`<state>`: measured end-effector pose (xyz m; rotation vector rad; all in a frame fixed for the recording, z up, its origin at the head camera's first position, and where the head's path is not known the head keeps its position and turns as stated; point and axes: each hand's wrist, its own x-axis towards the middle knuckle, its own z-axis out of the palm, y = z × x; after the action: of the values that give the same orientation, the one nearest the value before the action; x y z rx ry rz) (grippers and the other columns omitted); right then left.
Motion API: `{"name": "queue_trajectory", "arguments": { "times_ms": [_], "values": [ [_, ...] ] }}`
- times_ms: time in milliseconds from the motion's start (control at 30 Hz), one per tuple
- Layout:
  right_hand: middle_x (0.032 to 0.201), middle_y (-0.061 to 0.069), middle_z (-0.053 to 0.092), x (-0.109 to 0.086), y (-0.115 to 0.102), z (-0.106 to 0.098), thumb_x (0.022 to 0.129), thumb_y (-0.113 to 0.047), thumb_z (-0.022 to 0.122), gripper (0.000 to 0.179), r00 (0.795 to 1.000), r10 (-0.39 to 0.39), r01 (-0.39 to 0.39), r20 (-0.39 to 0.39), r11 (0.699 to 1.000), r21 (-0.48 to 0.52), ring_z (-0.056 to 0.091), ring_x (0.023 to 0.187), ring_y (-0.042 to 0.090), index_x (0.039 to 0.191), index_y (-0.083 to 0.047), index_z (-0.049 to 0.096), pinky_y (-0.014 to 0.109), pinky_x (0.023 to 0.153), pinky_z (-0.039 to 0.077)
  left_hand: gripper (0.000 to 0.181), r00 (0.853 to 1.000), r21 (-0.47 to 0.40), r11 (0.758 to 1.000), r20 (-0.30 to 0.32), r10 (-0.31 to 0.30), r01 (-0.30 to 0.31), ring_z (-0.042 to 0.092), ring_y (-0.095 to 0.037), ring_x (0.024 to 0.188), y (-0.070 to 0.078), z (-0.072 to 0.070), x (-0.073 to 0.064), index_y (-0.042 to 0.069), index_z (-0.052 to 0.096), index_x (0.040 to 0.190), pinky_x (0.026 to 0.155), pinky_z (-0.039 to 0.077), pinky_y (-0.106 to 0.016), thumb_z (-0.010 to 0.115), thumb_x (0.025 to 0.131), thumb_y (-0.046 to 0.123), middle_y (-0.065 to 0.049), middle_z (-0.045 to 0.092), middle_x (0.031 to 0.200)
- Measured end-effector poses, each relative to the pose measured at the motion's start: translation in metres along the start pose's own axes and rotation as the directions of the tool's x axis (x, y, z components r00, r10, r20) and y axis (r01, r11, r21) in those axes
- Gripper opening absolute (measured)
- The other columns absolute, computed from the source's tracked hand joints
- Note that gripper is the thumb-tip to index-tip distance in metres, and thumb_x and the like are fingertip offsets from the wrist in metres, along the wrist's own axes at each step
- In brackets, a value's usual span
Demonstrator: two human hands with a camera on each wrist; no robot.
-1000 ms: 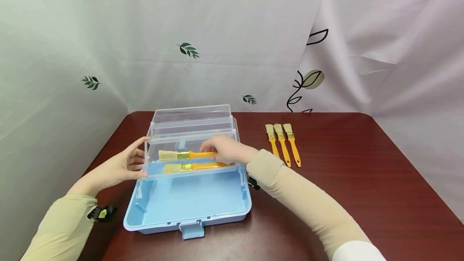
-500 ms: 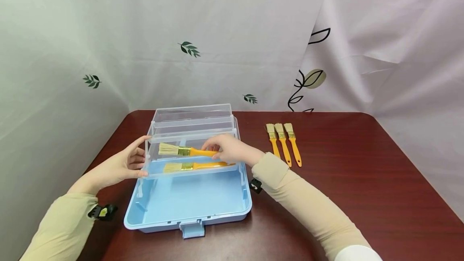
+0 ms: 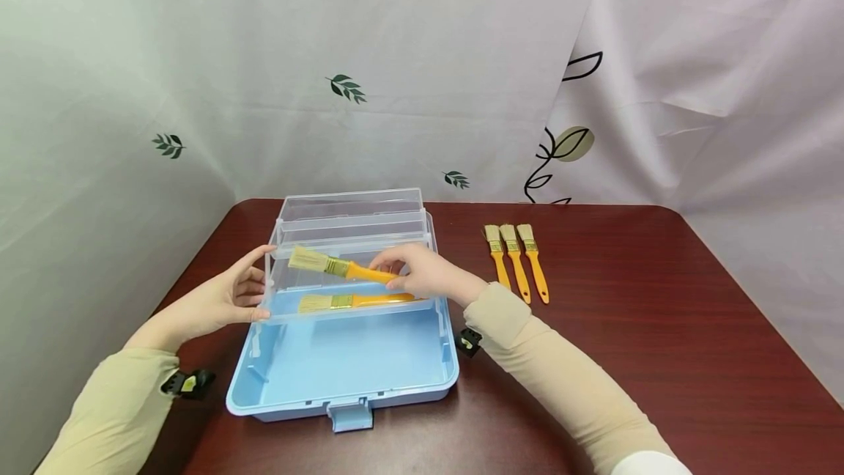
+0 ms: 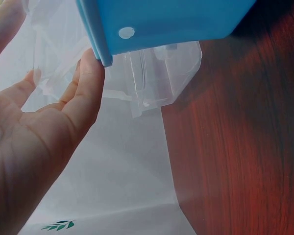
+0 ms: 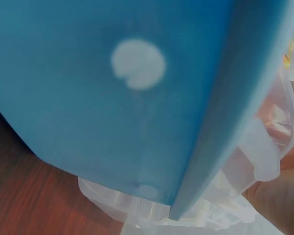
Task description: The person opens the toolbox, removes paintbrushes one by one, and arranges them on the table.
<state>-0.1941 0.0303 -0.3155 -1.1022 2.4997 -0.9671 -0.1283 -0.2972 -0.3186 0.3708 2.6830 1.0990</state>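
In the head view a light-blue toolbox (image 3: 343, 358) stands open on the table, with a clear plastic tray (image 3: 363, 311) raised over its rear half. My left hand (image 3: 214, 303) grips the tray's left end, thumb at the front edge and index finger toward the back. My right hand (image 3: 422, 270) pinches the orange handle of a paintbrush (image 3: 338, 267), whose pale bristles point left and tilt upward. Below it another paintbrush (image 3: 343, 301) lies lengthwise in the tray. The right wrist view mostly shows the toolbox wall (image 5: 88, 98), and only part of the right hand (image 5: 279, 200).
Several tiers of clear compartments (image 3: 356, 224) rise behind the tray. Three more paintbrushes (image 3: 513, 248) lie side by side on the dark red-brown table (image 3: 633, 299), right of the toolbox. A latch (image 3: 351, 415) hangs at the toolbox front. White cloth (image 3: 422, 57) surrounds the table.
My right hand has lifted the upper paintbrush slightly; its bristle end has risen and now slants up to the left. The left hand stays on the tray.
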Motion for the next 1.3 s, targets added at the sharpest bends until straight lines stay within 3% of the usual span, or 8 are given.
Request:
{"name": "queue_trajectory", "arguments": {
  "times_ms": [233,500,700,900,1133,1300],
  "values": [
    [0.099,0.004,0.063,-0.005,0.003,-0.002,0.084,-0.006,0.067,0.034,0.996,0.02,-0.011,-0.085,0.995,0.099,0.056,0.09,0.016,0.117,-0.013,0.063,0.023,0.08,0.051,0.102,1.0,0.001,1.0,0.004,0.009,-0.009,0.054,-0.036,0.109,0.0,0.0,0.0,0.02,0.003,0.149,0.089,0.052,-0.041,0.075,0.077,0.026,-0.023,0.044,0.119],
    [0.097,0.006,0.062,-0.01,0.004,-0.003,0.083,-0.005,0.067,0.035,0.995,0.009,0.011,-0.097,0.98,0.199,0.055,0.088,0.015,0.117,-0.011,0.062,0.027,0.081,0.052,0.101,1.0,0.003,1.0,0.001,0.01,-0.01,0.054,-0.035,0.109,-0.001,0.0,0.0,0.02,0.004,0.149,0.088,0.053,-0.035,0.075,0.077,0.026,-0.023,0.044,0.119],
    [0.102,0.011,0.063,-0.017,0.004,-0.002,0.083,-0.002,0.066,0.036,0.992,0.034,0.007,-0.125,0.951,0.31,0.056,0.091,0.017,0.118,-0.007,0.061,0.028,0.081,0.051,0.102,1.0,0.003,1.0,-0.004,0.006,-0.006,0.054,-0.035,0.108,0.0,0.0,0.0,0.02,0.004,0.149,0.088,0.052,-0.039,0.075,0.077,0.026,-0.023,0.044,0.119],
    [0.104,0.015,0.061,-0.024,0.007,-0.002,0.083,0.001,0.064,0.038,0.986,0.091,-0.018,-0.137,0.888,0.459,0.057,0.088,0.016,0.12,-0.004,0.059,0.023,0.077,0.05,0.102,1.0,0.008,1.0,-0.007,0.004,-0.004,0.054,-0.035,0.108,0.0,0.0,0.0,0.02,0.004,0.149,0.089,0.052,-0.041,0.075,0.077,0.026,-0.023,0.044,0.118],
    [0.104,0.017,0.058,-0.034,0.011,-0.004,0.085,0.003,0.061,0.039,0.988,0.072,0.025,-0.139,0.805,0.592,0.057,0.087,0.014,0.124,0.001,0.054,0.024,0.077,0.051,0.102,1.0,0.005,1.0,-0.009,0.007,-0.007,0.054,-0.035,0.108,-0.001,0.001,0.0,0.02,0.004,0.149,0.09,0.051,-0.042,0.075,0.077,0.025,-0.022,0.044,0.119],
    [0.099,0.006,0.058,-0.043,0.015,-0.008,0.087,0.004,0.057,0.04,0.987,0.09,0.023,-0.131,0.733,0.68,0.056,0.089,0.017,0.126,0.004,0.05,0.021,0.074,0.05,0.101,1.0,0.004,1.0,-0.01,0.014,-0.014,0.054,-0.035,0.108,-0.002,0.001,-0.001,0.02,0.004,0.149,0.089,0.052,-0.041,0.075,0.077,0.025,-0.022,0.045,0.119]
  ]
}}
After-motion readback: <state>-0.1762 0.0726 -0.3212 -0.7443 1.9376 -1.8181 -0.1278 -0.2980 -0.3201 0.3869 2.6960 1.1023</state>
